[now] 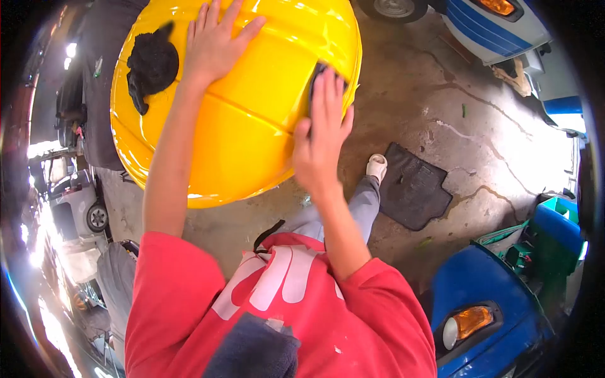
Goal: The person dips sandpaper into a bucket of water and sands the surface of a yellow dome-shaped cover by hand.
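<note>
A large, glossy yellow body panel (233, 151), domed and creased, fills the upper middle of the head view. My left hand (217, 47) rests flat on its upper part, fingers spread, holding nothing. At the panel's right side, my right hand (324, 129) presses down on a dark pad (321, 67). Most of that pad is hidden under the fingers, so its exact kind cannot be made out. A crumpled black cloth (153, 63) lies on the panel to the left of my left hand.
A black floor mat (413, 186) lies on the stained concrete beside my foot. At lower right stands a blue vehicle front (479, 283) with an orange lamp. Another blue-and-white vehicle part (495, 31) is at upper right. Covered items (116, 283) line the left.
</note>
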`<state>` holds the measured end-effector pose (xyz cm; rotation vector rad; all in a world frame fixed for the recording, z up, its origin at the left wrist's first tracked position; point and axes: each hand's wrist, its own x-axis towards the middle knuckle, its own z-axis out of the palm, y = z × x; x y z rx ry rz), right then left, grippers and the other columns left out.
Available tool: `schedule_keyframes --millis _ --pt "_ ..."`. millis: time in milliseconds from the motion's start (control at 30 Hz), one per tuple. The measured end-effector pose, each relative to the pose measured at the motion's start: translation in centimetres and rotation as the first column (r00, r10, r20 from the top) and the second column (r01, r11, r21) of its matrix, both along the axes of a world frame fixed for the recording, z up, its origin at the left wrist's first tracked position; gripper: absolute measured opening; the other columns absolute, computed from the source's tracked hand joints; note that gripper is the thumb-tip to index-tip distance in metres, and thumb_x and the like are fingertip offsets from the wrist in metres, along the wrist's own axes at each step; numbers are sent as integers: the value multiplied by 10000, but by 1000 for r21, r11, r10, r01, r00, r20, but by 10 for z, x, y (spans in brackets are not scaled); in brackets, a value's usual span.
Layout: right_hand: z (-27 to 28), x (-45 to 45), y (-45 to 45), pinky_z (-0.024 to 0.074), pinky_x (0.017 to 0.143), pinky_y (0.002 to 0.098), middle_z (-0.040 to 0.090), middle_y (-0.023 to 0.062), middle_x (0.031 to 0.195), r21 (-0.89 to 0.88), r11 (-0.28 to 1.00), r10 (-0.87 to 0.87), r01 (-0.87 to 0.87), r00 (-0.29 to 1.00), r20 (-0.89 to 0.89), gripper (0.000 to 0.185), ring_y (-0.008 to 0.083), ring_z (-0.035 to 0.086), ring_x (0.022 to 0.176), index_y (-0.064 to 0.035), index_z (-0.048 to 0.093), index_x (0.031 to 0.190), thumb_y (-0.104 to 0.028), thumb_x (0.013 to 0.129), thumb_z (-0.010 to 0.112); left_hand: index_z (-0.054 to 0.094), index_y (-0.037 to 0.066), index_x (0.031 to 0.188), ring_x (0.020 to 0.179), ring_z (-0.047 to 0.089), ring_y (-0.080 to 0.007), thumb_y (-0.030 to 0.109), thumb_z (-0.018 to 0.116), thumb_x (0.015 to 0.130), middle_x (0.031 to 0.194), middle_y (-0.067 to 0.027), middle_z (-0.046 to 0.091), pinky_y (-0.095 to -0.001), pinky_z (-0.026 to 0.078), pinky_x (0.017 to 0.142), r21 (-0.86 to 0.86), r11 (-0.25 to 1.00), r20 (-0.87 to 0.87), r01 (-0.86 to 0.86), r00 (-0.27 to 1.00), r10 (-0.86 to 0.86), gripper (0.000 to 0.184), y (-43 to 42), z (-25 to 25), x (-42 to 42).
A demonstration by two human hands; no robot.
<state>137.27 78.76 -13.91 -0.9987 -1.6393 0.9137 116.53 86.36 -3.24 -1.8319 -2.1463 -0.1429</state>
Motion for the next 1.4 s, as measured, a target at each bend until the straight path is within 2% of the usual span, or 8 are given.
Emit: schedule_keyframes --millis 467,533,600,700,800,867,1333,1400 --pt "-4 27 -26 46 1174 612 271 118 1649 -47 997 61 -54 983 171 585 289 255 1524 -38 319 1562 -206 1006 384 432 181 1509 1393 383 -451 565 534 962 1527 -248 400 -506 284 1166 134 987 -107 90 991 -76 676 5 -18 -18" --pt "11 45 20 190 1195 473 432 169 1552 -138 985 -120 99 981 -155 462 333 399 1441 15 454 1472 -147 1047 372 445 182 1503 1405 369 -444 558 545 958 1535 -236 393 -524 270 1169 152 988 -17 36 999 -34 669 -5 -17 -12" --pt "29 55 34 365 1102 394 490 210 1494 -14 979 -204 204 968 -146 420 346 459 1391 44 525 1401 -130 1035 412 458 183 1497 1416 355 -437 550 556 954 1542 -225 387 -542 256 1172 177 984 87 11 996 -27 663 -16 -17 0" --pt "21 18 10 288 1133 481 443 217 1521 128 989 -78 71 996 47 497 350 401 1431 32 472 1436 -92 956 501 458 184 1499 1442 321 -422 527 555 960 1572 -214 343 -573 233 1174 150 985 36 -87 996 82 646 -63 -27 51" --pt "3 -2 -49 111 1184 609 257 178 1638 67 998 -4 -10 979 202 648 353 222 1524 -29 307 1558 -141 951 504 461 184 1497 1466 283 -417 552 520 965 1599 -220 291 -630 179 1173 -18 983 90 182 980 -179 650 -85 -12 54" --pt "-2 6 -59 85 1184 622 244 167 1644 -2 998 60 -60 986 155 661 350 212 1526 -41 267 1575 -172 966 490 433 177 1513 1472 270 -423 552 512 969 1597 -244 280 -597 184 1188 -4 997 56 -71 996 71 665 -69 -7 13" --pt "17 -19 -23 127 1162 663 274 118 1643 40 985 -174 170 971 165 681 333 261 1512 -75 300 1568 -141 929 522 364 181 1553 1492 221 -423 568 466 983 1605 -255 255 -500 169 1219 30 997 32 -68 997 67 697 -64 -14 -20" --pt "25 -12 -74 138 1162 661 284 96 1643 -26 999 -26 32 978 208 704 327 266 1511 -80 321 1562 -156 903 555 359 181 1556 1495 216 -417 566 464 984 1610 -249 247 -497 165 1221 12 998 12 -69 998 69 697 -62 -14 -21"
